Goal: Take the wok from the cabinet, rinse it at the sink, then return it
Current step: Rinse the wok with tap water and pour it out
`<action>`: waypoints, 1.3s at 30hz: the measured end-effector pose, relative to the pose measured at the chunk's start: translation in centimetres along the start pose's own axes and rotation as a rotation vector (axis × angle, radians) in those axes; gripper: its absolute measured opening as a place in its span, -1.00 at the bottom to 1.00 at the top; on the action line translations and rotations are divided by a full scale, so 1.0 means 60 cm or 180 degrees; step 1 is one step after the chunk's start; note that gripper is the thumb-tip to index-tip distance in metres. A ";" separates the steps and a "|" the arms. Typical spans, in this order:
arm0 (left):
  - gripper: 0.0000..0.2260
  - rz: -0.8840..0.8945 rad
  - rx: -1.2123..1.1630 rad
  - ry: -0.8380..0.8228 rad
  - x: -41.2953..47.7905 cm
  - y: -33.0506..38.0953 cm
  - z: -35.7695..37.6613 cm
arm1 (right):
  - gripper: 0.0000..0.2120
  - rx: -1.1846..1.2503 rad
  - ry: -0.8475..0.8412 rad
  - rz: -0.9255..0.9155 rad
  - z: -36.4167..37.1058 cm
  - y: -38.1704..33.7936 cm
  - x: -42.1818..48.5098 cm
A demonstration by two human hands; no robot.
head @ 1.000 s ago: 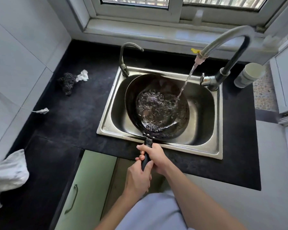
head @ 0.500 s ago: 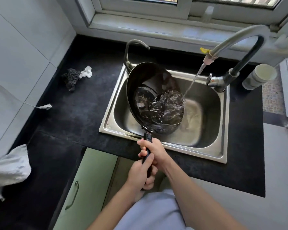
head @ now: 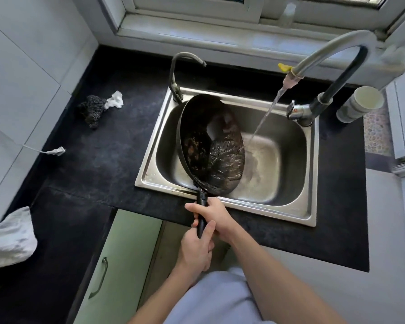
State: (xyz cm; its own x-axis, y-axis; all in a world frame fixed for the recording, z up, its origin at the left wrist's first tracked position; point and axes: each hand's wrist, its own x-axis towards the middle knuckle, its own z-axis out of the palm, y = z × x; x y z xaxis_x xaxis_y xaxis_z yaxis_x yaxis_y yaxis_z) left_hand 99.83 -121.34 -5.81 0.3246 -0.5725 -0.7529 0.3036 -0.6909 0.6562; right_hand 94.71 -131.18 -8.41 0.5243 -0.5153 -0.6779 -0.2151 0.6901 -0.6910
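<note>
A black wok (head: 211,146) was held steeply tilted over the left half of a steel sink (head: 311,183), with water (head: 227,157) lying against its lowered side, toward 3 o'clock. Its handle (head: 202,213), pointing to 6 o'clock, was gripped with curled fingers by the right hand (head: 216,216) nearer the pan and by the left hand (head: 194,251) at its end. A stream (head: 264,115) from the tap (head: 332,64) at 1 o'clock was seen falling just beside the wok's right edge.

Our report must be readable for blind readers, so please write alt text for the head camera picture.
The left hand and right hand grip the handle of a dark wok, tilted steeply over a steel sink, water pooled at its lower edge. The tap runs; its stream falls into the sink just right of the wok.
</note>
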 end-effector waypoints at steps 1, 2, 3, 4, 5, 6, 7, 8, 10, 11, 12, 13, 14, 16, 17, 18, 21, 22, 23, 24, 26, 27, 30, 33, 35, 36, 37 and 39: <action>-0.65 0.0022 0.0048 0.0016 0.001 -0.001 -0.001 | -0.74 -0.0100 0.0052 -0.0031 0.001 -0.001 0.000; -0.66 0.0042 0.0084 0.0016 0.002 -0.003 -0.003 | -0.75 -0.0167 0.0085 -0.0059 0.004 -0.002 0.000; -0.67 0.0067 0.0110 0.0011 0.003 -0.004 -0.006 | -0.77 -0.0212 0.0114 -0.0076 0.007 -0.003 0.000; -0.68 0.0095 0.0159 0.0018 0.003 -0.006 -0.009 | -0.79 -0.0217 0.0134 -0.0083 0.009 -0.002 0.000; -0.67 0.0129 0.0242 0.0043 0.004 -0.008 -0.012 | -0.80 -0.0194 0.0143 -0.0094 0.011 -0.002 0.000; -0.65 0.0153 0.0323 0.0052 0.003 -0.008 -0.014 | -0.81 -0.0171 0.0143 -0.0117 0.011 -0.001 0.001; -0.62 0.0147 0.0345 0.0024 0.001 -0.006 -0.016 | -0.81 -0.0166 0.0137 -0.0152 0.010 0.000 0.001; -0.58 0.0096 0.0277 -0.0046 -0.001 -0.002 -0.016 | -0.81 -0.0180 0.0132 -0.0187 0.010 0.000 0.001; -0.56 -0.0160 -0.0122 -0.0247 -0.008 0.011 -0.016 | -0.81 -0.0215 0.0173 -0.0245 0.009 0.001 0.004; -0.56 -0.0358 -0.0409 -0.0355 -0.011 0.019 -0.017 | -0.82 -0.0224 0.0209 -0.0262 0.008 0.000 0.005; -0.56 -0.0569 -0.0722 -0.0486 -0.014 0.024 -0.019 | -0.82 -0.0238 0.0238 -0.0282 0.009 -0.001 0.005; -0.57 -0.0770 -0.1037 -0.0634 -0.017 0.029 -0.020 | -0.82 -0.0260 0.0252 -0.0309 0.009 0.000 0.005; -0.56 -0.0938 -0.1315 -0.0766 -0.019 0.031 -0.020 | -0.81 -0.0274 0.0245 -0.0340 0.009 0.000 0.004; -0.56 -0.1123 -0.1623 -0.0957 -0.022 0.032 -0.021 | -0.81 -0.0263 0.0194 -0.0377 0.008 0.001 0.001; -0.56 -0.1142 -0.1675 -0.1013 -0.022 0.030 -0.021 | -0.81 -0.0229 0.0149 -0.0388 0.007 0.000 -0.002; -0.56 -0.1117 -0.1685 -0.1045 -0.022 0.028 -0.021 | -0.82 -0.0193 0.0093 -0.0401 0.006 -0.001 -0.004; -0.56 -0.0814 -0.1460 -0.0913 -0.023 0.019 -0.016 | -0.83 -0.0213 -0.0039 -0.0438 0.002 -0.005 -0.010; -0.57 -0.0682 -0.1330 -0.0816 -0.023 0.015 -0.013 | -0.83 -0.0249 -0.0071 -0.0460 0.000 -0.004 -0.012; -0.57 -0.0556 -0.1206 -0.0726 -0.024 0.012 -0.010 | -0.84 -0.0278 -0.0097 -0.0487 -0.002 -0.003 -0.013; -0.57 -0.0438 -0.1096 -0.0646 -0.026 0.008 -0.006 | -0.84 -0.0317 -0.0114 -0.0514 -0.003 -0.002 -0.015; -0.56 -0.0200 -0.0884 -0.0507 -0.028 0.002 0.001 | -0.83 -0.0364 -0.0155 -0.0549 -0.005 -0.002 -0.019; -0.55 -0.0071 -0.0746 -0.0425 -0.028 0.000 0.002 | -0.82 -0.0326 -0.0182 -0.0554 -0.004 -0.003 -0.022; -0.52 0.0261 -0.0291 -0.0113 -0.027 -0.002 0.001 | -0.79 -0.0226 -0.0178 -0.0591 0.002 -0.008 -0.025; -0.52 0.0453 0.0059 0.0118 -0.028 -0.002 -0.002 | -0.79 -0.0355 -0.0037 -0.0697 0.010 -0.008 -0.023; -0.56 0.0524 0.0302 0.0237 -0.029 -0.003 -0.003 | -0.79 -0.0417 -0.0035 -0.0750 0.012 -0.007 -0.025; -0.58 0.0537 0.0364 0.0273 -0.031 -0.004 -0.003 | -0.79 -0.0428 -0.0065 -0.0773 0.012 -0.007 -0.027; -0.60 0.0498 0.0370 0.0271 -0.032 -0.004 -0.004 | -0.79 -0.0418 -0.0105 -0.0792 0.012 -0.007 -0.030; -0.59 0.0271 0.0107 0.0076 -0.037 -0.002 -0.008 | -0.80 -0.0381 -0.0187 -0.0814 0.012 -0.009 -0.034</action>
State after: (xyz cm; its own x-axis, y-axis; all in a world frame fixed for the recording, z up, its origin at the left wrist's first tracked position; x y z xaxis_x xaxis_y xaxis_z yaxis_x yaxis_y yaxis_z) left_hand 99.52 -119.76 -4.17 0.3693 -0.6195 -0.6927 0.2439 -0.6547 0.7155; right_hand 94.33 -130.12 -6.49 0.6201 -0.6322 -0.4646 -0.1637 0.4749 -0.8647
